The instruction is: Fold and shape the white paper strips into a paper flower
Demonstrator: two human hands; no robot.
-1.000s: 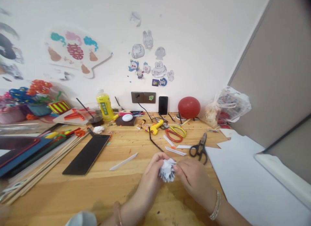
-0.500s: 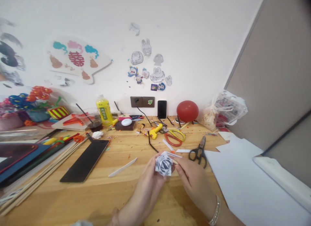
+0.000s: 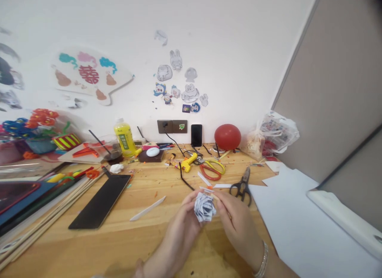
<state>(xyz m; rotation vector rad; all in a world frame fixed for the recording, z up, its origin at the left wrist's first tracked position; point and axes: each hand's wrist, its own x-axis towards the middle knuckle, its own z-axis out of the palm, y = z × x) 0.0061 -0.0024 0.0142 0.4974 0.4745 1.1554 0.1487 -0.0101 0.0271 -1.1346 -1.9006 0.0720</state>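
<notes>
A small white and dark folded paper ball (image 3: 204,207) sits between both hands over the wooden table (image 3: 161,246). My left hand (image 3: 185,219) is wrapped round its left and lower side. On the right, my right hand (image 3: 238,218) pinches a thin pale stick (image 3: 217,197) whose tip is against the ball's right side. White paper strips (image 3: 205,180) lie just beyond the hands, and another strip (image 3: 147,208) rests to the left.
Black scissors (image 3: 242,190) and white sheets (image 3: 301,214) lie on the right. Behind are a yellow glue gun (image 3: 190,162), red-yellow scissors (image 3: 211,171) and a red balloon (image 3: 227,137). A black tablet (image 3: 101,202), wooden sticks (image 3: 56,214) and a yellow bottle (image 3: 125,138) stand or lie left.
The paper ball has turned in my left hand and shows a more layered side. My right hand has shifted slightly with the stick. The whole view has moved a little.
</notes>
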